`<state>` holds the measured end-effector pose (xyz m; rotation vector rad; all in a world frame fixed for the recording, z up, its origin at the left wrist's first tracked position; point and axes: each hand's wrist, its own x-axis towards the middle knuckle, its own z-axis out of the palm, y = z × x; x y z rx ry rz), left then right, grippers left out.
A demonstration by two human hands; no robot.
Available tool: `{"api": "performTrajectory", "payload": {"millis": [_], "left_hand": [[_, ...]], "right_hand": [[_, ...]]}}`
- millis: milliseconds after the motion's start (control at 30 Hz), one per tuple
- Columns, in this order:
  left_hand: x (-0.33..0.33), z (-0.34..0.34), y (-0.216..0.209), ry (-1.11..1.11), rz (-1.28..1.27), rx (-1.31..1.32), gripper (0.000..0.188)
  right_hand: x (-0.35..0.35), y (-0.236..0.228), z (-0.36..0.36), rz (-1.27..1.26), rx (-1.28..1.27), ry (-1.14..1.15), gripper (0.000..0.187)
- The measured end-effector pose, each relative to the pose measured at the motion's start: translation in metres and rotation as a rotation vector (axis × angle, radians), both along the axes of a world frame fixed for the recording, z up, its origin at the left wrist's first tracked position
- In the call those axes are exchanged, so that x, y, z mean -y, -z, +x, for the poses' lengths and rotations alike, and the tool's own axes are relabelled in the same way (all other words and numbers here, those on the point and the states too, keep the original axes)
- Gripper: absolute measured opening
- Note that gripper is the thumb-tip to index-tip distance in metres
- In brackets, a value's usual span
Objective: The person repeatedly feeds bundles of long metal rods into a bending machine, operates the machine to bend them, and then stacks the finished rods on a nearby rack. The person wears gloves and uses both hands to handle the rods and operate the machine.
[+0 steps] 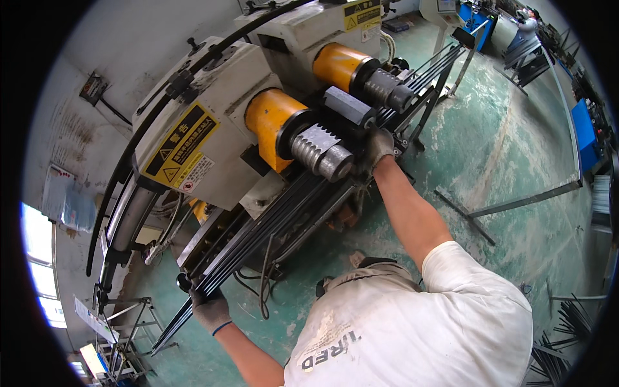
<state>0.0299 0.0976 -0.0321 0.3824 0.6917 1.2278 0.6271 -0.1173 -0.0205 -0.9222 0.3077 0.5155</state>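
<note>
A bundle of long, thin dark metal bars [258, 226] runs slantwise along the front of a large grey machine [238, 71]. Around the bundle's lower left stretch, my gloved left hand [210, 311] is closed, beside a small round black part. My gloved right hand [378, 147] reaches in at the machine's front, by the bars and just below a grey faceted block [349, 106]. Its fingers are mostly hidden in the dark there. Between the hands, a ridged metal shaft [316, 151] sticks out of an orange cylinder [274, 122]; a second orange cylinder [342, 64] stands farther back.
A thick black hose [129, 151] arches over the machine's left side. Loose cables [265, 277] hang below the bars. On the green floor at right stands a metal frame [525, 200]. More dark bars [574, 322] are stacked at the lower right. Another person [527, 24] is far off.
</note>
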Motion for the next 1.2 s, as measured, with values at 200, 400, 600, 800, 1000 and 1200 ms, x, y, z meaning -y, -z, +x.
{"api": "performTrajectory", "payload": {"millis": [200,400,600,800,1000,1200], "left_hand": [[0.011,0.050,0.013,-0.126,-0.064,-0.076,0.034],[0.045,0.116,0.015,0.063,-0.080,0.025,0.034],[0.024,0.057,0.020,-0.136,-0.054,0.028,0.031],[0.032,0.081,0.028,-0.154,-0.018,0.041,0.030],[0.068,0.137,0.025,0.037,0.005,0.081,0.037],[0.084,0.146,0.005,0.082,-0.115,0.169,0.034]], "right_hand": [[0.006,0.019,0.019,-0.748,0.521,-0.300,0.040],[0.010,0.055,0.030,-0.455,0.552,-0.224,0.040],[0.031,0.006,-0.003,-0.289,0.255,-0.082,0.039],[0.065,0.049,-0.021,-0.145,0.284,0.085,0.048],[0.080,0.091,-0.048,-0.331,0.381,0.074,0.041],[0.118,0.125,-0.085,-0.870,0.486,-0.252,0.063]]}}
